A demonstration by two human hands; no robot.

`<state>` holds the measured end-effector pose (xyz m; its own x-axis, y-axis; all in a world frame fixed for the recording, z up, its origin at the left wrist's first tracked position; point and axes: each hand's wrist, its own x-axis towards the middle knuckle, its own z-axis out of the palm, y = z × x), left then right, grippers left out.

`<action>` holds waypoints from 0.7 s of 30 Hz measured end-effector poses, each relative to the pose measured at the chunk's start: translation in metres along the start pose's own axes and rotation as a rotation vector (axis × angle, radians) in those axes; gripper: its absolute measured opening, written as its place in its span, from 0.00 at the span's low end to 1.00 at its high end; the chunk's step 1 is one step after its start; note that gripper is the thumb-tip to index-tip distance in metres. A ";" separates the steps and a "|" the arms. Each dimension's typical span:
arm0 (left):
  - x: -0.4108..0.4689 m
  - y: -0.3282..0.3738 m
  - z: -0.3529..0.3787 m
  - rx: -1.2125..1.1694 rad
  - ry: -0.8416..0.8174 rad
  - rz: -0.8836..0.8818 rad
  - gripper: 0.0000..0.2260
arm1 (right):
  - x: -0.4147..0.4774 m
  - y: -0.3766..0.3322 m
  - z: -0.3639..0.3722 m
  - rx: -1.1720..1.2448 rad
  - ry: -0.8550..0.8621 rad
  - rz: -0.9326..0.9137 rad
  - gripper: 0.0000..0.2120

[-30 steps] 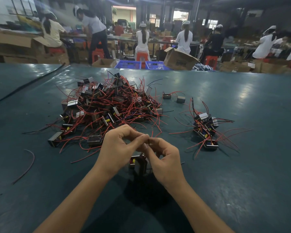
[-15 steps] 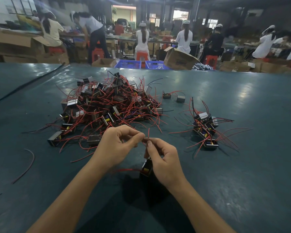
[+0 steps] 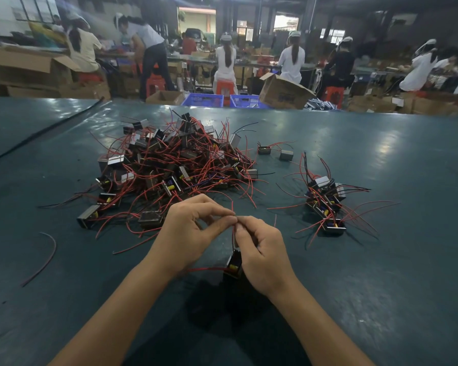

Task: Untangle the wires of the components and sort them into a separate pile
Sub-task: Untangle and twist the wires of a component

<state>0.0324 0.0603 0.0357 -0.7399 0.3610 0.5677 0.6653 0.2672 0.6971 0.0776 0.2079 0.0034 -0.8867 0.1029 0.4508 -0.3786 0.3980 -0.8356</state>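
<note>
Hands [image 3: 193, 229] [image 3: 262, 250] on red wire [image 3: 232, 206]; blue crates [image 3: 204, 100] beyond table [image 3: 381, 260]

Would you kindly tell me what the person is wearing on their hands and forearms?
Nothing that shows. The left hand and right hand are bare, with no gloves, rings or watch, and both forearms are uncovered, no sleeve reaching into view.

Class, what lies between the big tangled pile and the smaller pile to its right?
Head view: bare green table crossed by stray wire ends from the big tangled pile and the smaller pile; two loose components sit farther back.
</note>
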 end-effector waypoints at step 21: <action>0.004 0.013 0.002 -0.596 -0.032 -0.825 0.14 | 0.000 0.003 -0.004 -0.186 0.102 -0.134 0.07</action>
<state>0.0382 0.0670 0.0463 -0.9367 0.2912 -0.1945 -0.2156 -0.0416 0.9756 0.0774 0.2127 0.0027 -0.7971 0.1258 0.5905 -0.4270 0.5740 -0.6987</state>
